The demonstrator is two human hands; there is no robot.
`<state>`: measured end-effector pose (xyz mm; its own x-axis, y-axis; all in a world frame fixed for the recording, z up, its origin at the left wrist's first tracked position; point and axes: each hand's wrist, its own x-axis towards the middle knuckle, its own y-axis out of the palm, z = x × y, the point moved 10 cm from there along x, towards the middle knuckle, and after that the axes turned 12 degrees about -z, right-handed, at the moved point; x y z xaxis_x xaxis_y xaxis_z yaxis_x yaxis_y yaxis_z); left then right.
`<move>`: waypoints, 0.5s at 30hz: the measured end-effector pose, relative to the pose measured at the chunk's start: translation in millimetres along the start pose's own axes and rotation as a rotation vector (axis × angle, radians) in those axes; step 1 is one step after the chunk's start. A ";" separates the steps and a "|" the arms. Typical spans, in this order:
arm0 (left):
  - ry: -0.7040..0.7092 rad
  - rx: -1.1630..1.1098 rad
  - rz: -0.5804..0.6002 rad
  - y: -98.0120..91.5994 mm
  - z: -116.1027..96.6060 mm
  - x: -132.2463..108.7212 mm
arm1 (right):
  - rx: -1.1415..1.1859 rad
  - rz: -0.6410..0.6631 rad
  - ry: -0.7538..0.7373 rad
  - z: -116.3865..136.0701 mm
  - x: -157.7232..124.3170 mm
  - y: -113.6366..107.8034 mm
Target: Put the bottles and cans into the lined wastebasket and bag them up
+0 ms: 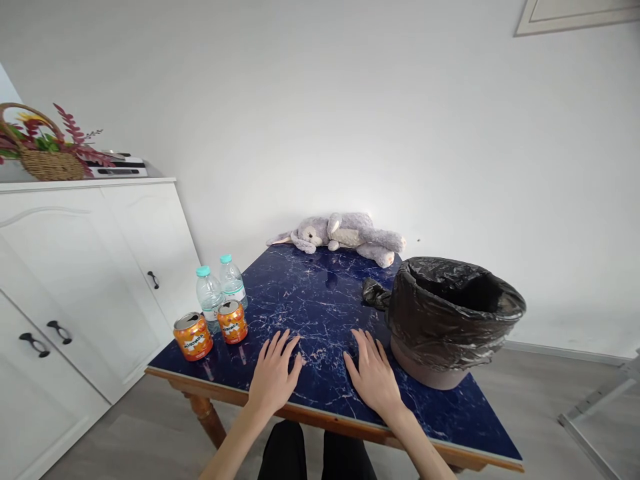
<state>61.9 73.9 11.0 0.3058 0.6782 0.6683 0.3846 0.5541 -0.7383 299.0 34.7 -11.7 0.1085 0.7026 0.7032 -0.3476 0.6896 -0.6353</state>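
Note:
My left hand lies flat on the blue marbled table, palm down with its fingers spread. To its left stand two orange Mirinda cans, the nearer can and another can, both with opened tops. Behind them are two clear plastic bottles with teal caps, a left bottle and a right bottle. My right hand also rests flat, fingers apart and holding nothing. Just right of it stands a trash bin lined with a black plastic bag, whose knotted end sticks out leftward.
A grey plush rabbit lies on its side along the table's back edge, by the white wall. At left, a white cabinet carries a wicker flower basket and a white-and-black device. A metal frame stands on the floor at right.

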 end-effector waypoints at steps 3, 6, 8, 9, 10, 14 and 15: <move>0.002 -0.005 -0.010 -0.2 0.0 -0.1 | 0.003 0.000 0.000 -0.1 0.0 -0.2; 0.000 -0.006 -0.014 -0.4 0.3 0.1 | 0.005 -0.007 -0.006 0.4 0.3 -0.7; -0.001 -0.008 -0.016 -0.7 0.3 0.4 | 0.005 -0.007 -0.006 0.4 0.4 -0.6; -0.001 -0.010 -0.016 -0.8 0.3 0.6 | 0.005 -0.006 -0.003 0.2 0.4 -0.4; -0.001 -0.011 -0.017 -1.0 0.2 0.7 | 0.004 -0.005 0.000 -0.2 0.4 -0.3; 0.004 -0.006 -0.018 -0.7 0.0 1.0 | 0.000 -0.001 0.004 -0.6 0.5 0.4; 0.005 -0.002 -0.015 -0.2 0.0 1.0 | 0.002 -0.002 0.005 -0.7 0.5 0.3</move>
<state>62.2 74.4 11.8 0.3044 0.6672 0.6799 0.3910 0.5634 -0.7278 299.5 35.4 -11.7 0.1135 0.7017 0.7034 -0.3489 0.6910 -0.6331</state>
